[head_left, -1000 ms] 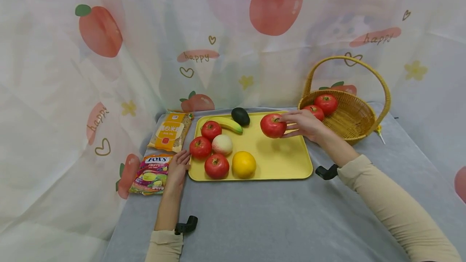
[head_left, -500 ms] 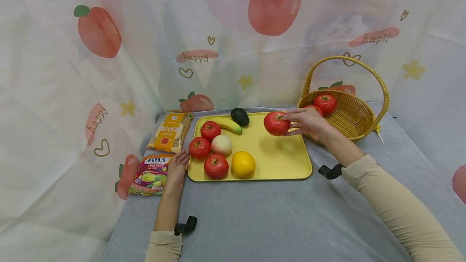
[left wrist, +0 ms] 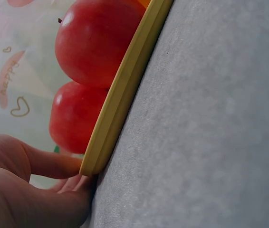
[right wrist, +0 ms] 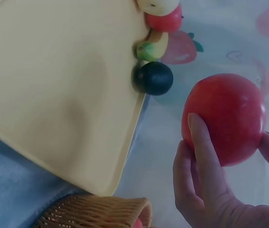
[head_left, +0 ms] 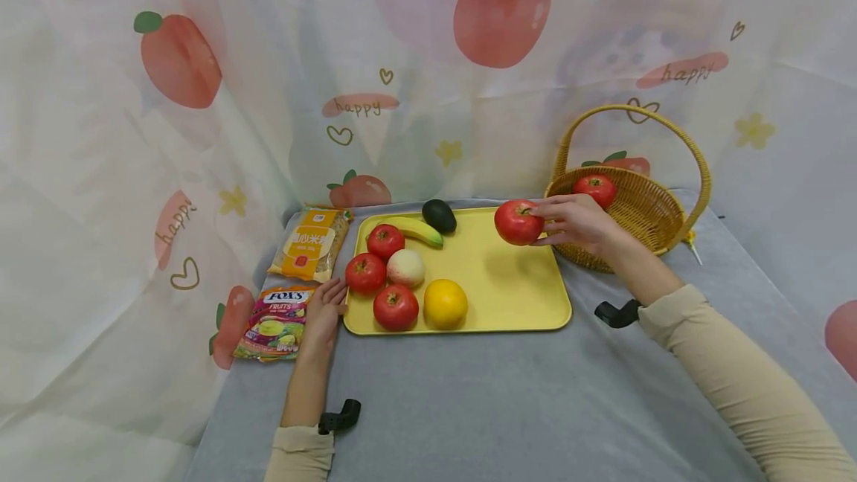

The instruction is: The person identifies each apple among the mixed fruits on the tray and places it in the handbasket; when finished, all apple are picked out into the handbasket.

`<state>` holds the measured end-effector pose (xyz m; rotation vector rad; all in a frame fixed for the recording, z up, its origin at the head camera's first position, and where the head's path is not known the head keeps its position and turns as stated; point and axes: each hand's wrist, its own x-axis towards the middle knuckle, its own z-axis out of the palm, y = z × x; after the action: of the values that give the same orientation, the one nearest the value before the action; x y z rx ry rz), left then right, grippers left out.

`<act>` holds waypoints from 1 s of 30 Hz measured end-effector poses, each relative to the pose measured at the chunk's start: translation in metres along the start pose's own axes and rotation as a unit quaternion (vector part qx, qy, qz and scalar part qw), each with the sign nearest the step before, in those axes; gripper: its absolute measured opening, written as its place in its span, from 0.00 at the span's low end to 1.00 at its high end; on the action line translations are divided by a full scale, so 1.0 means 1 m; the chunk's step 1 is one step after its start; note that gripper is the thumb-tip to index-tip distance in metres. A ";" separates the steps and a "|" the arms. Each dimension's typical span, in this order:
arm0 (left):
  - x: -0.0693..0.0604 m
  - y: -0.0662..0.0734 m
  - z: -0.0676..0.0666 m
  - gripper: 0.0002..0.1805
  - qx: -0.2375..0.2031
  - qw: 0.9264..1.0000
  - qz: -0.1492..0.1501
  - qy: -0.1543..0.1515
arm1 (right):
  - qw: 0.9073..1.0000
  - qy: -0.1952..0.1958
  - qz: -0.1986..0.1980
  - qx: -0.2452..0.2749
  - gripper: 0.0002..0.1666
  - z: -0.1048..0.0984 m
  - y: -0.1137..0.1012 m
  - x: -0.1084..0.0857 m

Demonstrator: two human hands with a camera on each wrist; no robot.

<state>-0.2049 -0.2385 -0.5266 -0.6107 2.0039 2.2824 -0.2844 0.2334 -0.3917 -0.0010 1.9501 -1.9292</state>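
My right hand [head_left: 577,220] holds a red apple [head_left: 518,222] between thumb and fingers, raised over the right part of the yellow tray [head_left: 495,292]. In the right wrist view the fingers [right wrist: 206,149] curl against that apple [right wrist: 225,118], apart from the tray. My left hand [head_left: 324,311] is at the tray's left edge; the left wrist view shows its thumb [left wrist: 53,164] on the rim [left wrist: 118,102] and the other fingers beyond and below it. On the tray lie several red apples [head_left: 396,308], a whitish peach [head_left: 405,268], a yellow round fruit [head_left: 445,304], a banana [head_left: 418,230] and an avocado [head_left: 439,216].
A wicker basket [head_left: 643,218] with a tall handle stands right of the tray, an apple [head_left: 594,190] inside. Left of the tray lie an orange-labelled bag [head_left: 311,244] and a candy bag [head_left: 273,324]. A printed curtain [head_left: 428,132] hangs behind the grey-covered table [head_left: 462,393].
My right hand has moved right and slightly away from me with the apple, towards the basket, and now hides the second apple in it. My left hand stays at the tray's edge.
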 end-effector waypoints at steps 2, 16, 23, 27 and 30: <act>0.000 0.000 0.000 0.41 -0.002 1.000 0.002 -0.001 | 1.000 0.004 0.000 0.001 0.34 -0.003 -0.001 -0.001; 0.001 -0.001 0.001 0.40 0.003 1.000 0.002 -0.001 | 0.999 0.030 0.016 -0.008 0.38 -0.025 -0.012 -0.008; 0.001 -0.001 0.000 0.40 0.000 1.000 0.000 -0.002 | 0.998 0.053 0.022 -0.006 0.36 -0.039 -0.013 -0.009; 0.001 0.000 0.000 0.40 -0.003 1.000 -0.001 -0.003 | 0.998 0.058 0.027 -0.008 0.35 -0.049 -0.008 -0.008; 0.000 0.000 0.000 0.40 -0.001 1.000 -0.006 0.000 | 0.997 0.063 0.033 -0.006 0.35 -0.057 -0.005 -0.007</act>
<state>-0.2046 -0.2382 -0.5262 -0.6207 1.9919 2.2772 -0.2949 0.2896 -0.3862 0.1827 2.0156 -1.9156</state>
